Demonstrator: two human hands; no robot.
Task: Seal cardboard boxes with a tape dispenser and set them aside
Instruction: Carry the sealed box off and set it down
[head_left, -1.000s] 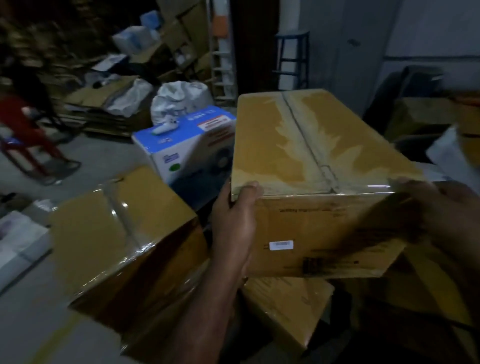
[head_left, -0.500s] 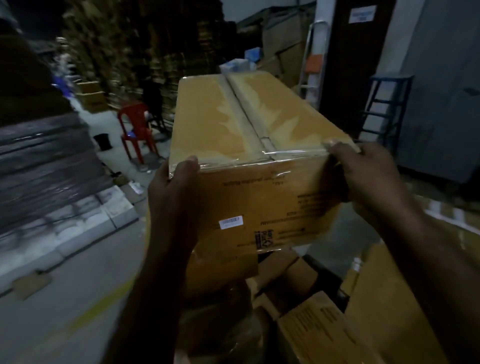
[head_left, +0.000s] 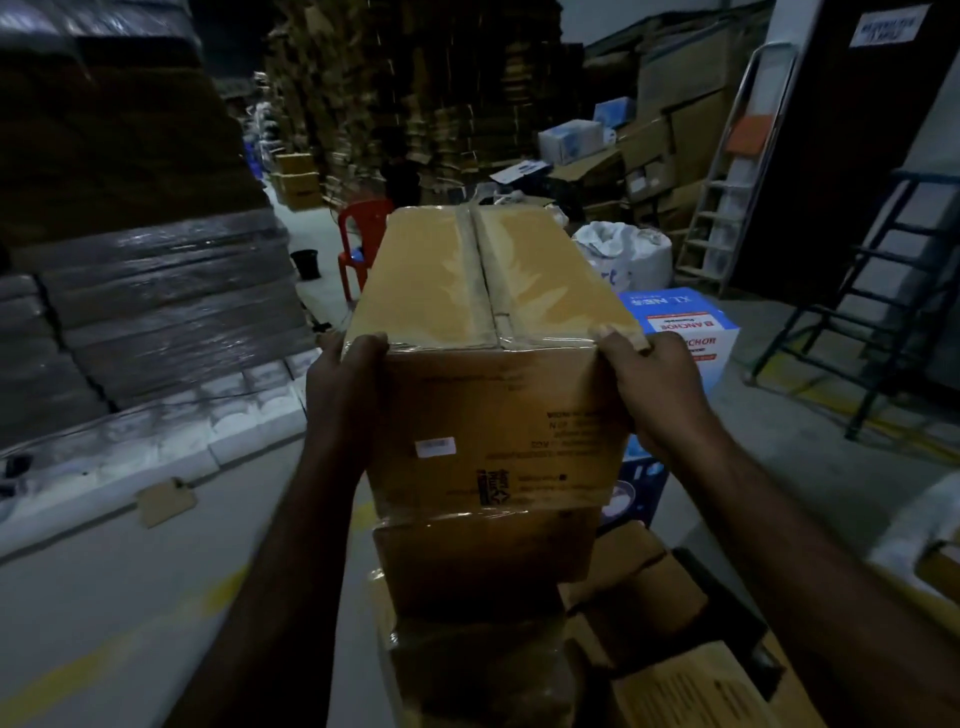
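Observation:
A long brown cardboard box (head_left: 488, 291), its top seam sealed with clear tape, fills the middle of the head view. My left hand (head_left: 345, 387) grips its near left corner, thumb over the top edge. My right hand (head_left: 649, 384) grips the near right corner the same way. The box's bottom rests on or just above a stack of taped brown boxes (head_left: 483, 566). No tape dispenser is in view.
More cardboard boxes (head_left: 691, 680) lie at lower right. A blue and white carton (head_left: 685, 322) sits right of the held box, with a white sack (head_left: 623, 254) behind it. A red chair (head_left: 358, 234), wrapped pallets (head_left: 156, 301) and ladders (head_left: 727, 171) stand around.
I have turned left with the box in both hands. It has come down over the stack of taped boxes and now sits level and centred in front of me.

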